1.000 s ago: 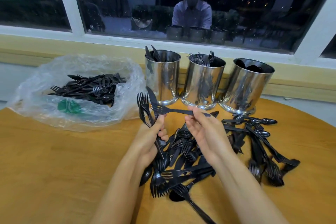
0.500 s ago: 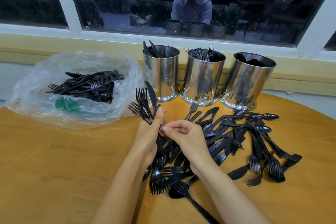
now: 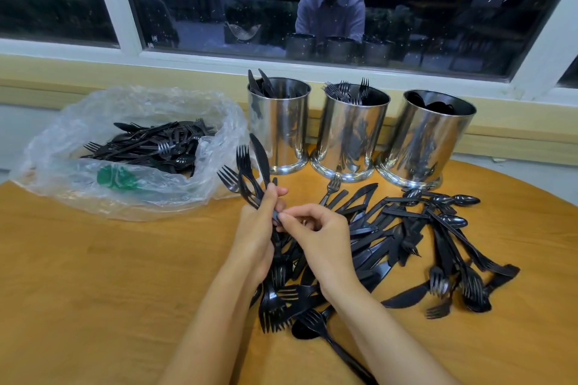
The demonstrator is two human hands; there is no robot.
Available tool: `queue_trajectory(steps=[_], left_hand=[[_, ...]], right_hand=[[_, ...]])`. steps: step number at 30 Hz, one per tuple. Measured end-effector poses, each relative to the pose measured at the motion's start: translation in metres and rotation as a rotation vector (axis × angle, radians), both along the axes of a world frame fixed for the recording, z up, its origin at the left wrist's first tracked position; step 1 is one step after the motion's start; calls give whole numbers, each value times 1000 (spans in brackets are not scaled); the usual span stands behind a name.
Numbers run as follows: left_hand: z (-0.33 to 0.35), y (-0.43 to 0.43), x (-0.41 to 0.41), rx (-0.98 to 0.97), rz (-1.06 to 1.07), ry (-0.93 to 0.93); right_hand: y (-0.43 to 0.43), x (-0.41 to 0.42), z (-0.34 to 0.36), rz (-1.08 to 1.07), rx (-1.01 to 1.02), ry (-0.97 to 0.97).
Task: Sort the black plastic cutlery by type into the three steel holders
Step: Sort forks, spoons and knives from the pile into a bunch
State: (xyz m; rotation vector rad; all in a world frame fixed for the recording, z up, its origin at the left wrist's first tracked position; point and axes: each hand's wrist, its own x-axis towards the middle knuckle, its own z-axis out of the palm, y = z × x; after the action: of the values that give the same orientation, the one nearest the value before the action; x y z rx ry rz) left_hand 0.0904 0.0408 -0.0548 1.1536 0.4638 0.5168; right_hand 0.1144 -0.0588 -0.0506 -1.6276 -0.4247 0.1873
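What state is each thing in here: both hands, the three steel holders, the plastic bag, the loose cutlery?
Left hand: grips cutlery bundle, forks and a knife, upright.
Right hand: pinches a handle in that bundle.
Left holder: upright, holds knives.
Middle holder: upright, holds forks.
Right holder: upright, holds spoons.
Plastic bag: open, cutlery inside.
Loose cutlery: mixed heap on the table.

The fork (image 3: 227, 177) the right hand (image 3: 322, 237) held crosswise a second ago now stands in the bundle (image 3: 261, 162) gripped by the left hand (image 3: 258, 230); the right hand has curled in, pinching the bundle's handles.
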Motion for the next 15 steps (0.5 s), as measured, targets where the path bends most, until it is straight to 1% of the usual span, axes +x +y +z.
queue_trajectory(steps=[2,6,9,12,15], left_hand=[[1,7,-1,-21,33,-23],[7,24,-8,-97,94,-63],[8,33,-12,-163,83,-123],[7,37,-14,-176,76,-127],[6,41,-14,-149,85,-133]], right_hand=[[-3,5,0,-1,-101,-140],[-10,30,6,-35,-165,-214],[2,57,1,25,-374,-275],[26,81,-4,105,-583,-454],[48,103,-9,264,-801,-633]])
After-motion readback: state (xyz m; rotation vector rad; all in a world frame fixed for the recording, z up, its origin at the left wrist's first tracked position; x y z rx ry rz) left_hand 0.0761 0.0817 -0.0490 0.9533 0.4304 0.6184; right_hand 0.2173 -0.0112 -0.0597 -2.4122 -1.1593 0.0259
